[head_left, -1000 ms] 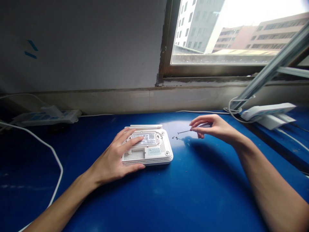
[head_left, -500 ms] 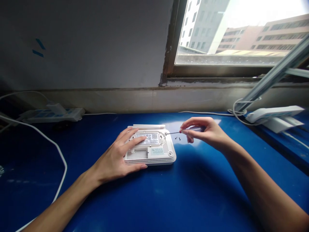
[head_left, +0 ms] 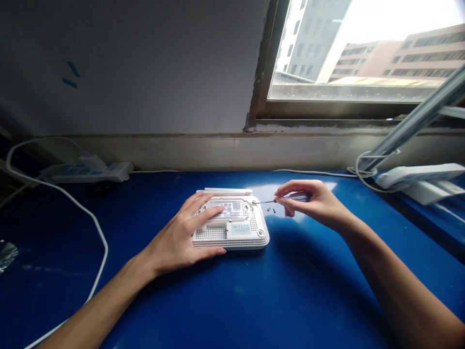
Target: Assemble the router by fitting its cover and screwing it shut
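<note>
A white router-like box (head_left: pixel 241 230) with a vented, labelled face up lies on the blue table (head_left: pixel 232 295). Over its left part rests my left hand (head_left: pixel 189 228), fingers on top and thumb along the front edge, gripping it. My right hand (head_left: pixel 308 198) is closed on a screwdriver (head_left: pixel 300 197) with a translucent handle. The thin shaft reaches left to the round hole at the box's back right corner. Two small dark screws (head_left: pixel 271 210) lie between the box and my right hand.
White power strips stand at the back left (head_left: pixel 90 170) and back right (head_left: pixel 417 177). A white cable (head_left: pixel 98 228) curves down the left side. A metal post (head_left: pixel 407 126) rises at the right, and crumpled clear material (head_left: pixel 7 254) lies at the far left.
The whole view has shifted slightly, so everything appears a little further right. The screwdriver shaft lies slightly flatter or more tilted at the corner hole; both hands keep their holds.
</note>
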The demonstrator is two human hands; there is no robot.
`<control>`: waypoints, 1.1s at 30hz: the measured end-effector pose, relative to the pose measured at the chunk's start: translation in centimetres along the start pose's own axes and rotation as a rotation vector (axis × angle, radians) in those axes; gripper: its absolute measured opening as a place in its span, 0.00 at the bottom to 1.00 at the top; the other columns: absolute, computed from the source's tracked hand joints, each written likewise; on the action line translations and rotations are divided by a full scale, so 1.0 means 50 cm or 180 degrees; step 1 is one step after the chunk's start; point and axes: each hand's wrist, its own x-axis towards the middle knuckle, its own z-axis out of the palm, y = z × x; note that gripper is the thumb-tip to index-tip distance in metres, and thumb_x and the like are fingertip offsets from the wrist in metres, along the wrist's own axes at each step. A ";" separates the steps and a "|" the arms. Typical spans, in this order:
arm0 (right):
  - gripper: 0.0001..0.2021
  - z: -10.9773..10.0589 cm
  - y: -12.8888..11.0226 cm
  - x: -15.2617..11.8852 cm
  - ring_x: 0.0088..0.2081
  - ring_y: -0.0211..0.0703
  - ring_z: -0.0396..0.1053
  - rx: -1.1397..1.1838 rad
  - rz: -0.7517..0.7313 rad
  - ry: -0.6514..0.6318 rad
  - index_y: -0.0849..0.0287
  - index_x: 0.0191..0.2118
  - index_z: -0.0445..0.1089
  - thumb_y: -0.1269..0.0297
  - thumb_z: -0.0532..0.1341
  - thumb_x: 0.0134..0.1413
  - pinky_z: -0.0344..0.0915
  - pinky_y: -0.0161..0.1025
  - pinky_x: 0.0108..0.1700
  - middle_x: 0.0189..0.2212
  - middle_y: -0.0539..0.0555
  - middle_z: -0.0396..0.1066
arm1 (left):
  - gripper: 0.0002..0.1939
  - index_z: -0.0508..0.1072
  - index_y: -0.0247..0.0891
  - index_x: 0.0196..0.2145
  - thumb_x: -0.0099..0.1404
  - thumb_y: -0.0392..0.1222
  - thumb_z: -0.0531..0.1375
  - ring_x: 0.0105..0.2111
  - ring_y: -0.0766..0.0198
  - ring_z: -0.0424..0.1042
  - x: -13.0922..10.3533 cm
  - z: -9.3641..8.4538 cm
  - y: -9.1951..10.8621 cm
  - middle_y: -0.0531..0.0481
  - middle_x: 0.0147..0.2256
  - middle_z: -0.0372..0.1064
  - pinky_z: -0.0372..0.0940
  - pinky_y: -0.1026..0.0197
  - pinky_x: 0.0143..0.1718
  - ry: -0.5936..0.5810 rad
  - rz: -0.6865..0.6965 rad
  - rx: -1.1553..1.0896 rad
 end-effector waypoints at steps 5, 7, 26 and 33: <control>0.14 -0.007 -0.017 0.000 0.24 0.40 0.75 -0.0212 0.0077 -0.0119 0.59 0.39 0.80 0.53 0.73 0.53 0.74 0.36 0.23 0.33 0.55 0.81 | 0.41 0.65 0.51 0.69 0.62 0.59 0.71 0.74 0.36 0.47 0.000 0.001 0.000 0.41 0.73 0.54 0.59 0.28 0.67 0.0024 -0.0003 -0.0055; 0.13 -0.013 -0.032 0.005 0.24 0.41 0.75 -0.0393 0.0068 -0.0246 0.58 0.39 0.81 0.54 0.72 0.54 0.74 0.36 0.23 0.34 0.56 0.81 | 0.41 0.66 0.50 0.68 0.62 0.59 0.71 0.74 0.36 0.48 0.000 0.000 0.000 0.40 0.72 0.54 0.59 0.28 0.67 0.0055 0.0014 -0.0073; 0.07 -0.007 -0.156 0.112 0.25 0.41 0.76 -0.1974 -0.0260 -0.1302 0.57 0.36 0.80 0.70 0.66 0.50 0.70 0.35 0.26 0.28 0.50 0.80 | 0.43 0.65 0.50 0.69 0.61 0.63 0.70 0.74 0.36 0.44 0.003 -0.005 0.004 0.41 0.73 0.51 0.54 0.29 0.70 -0.0118 -0.0104 -0.0146; 0.13 0.049 -0.151 0.115 0.35 0.43 0.75 -0.2763 -0.1487 -0.0817 0.53 0.43 0.73 0.75 0.66 0.52 0.67 0.36 0.32 0.39 0.52 0.79 | 0.42 0.65 0.50 0.68 0.62 0.63 0.70 0.74 0.38 0.45 0.004 -0.001 0.002 0.41 0.73 0.51 0.54 0.30 0.70 -0.0051 -0.0029 -0.0165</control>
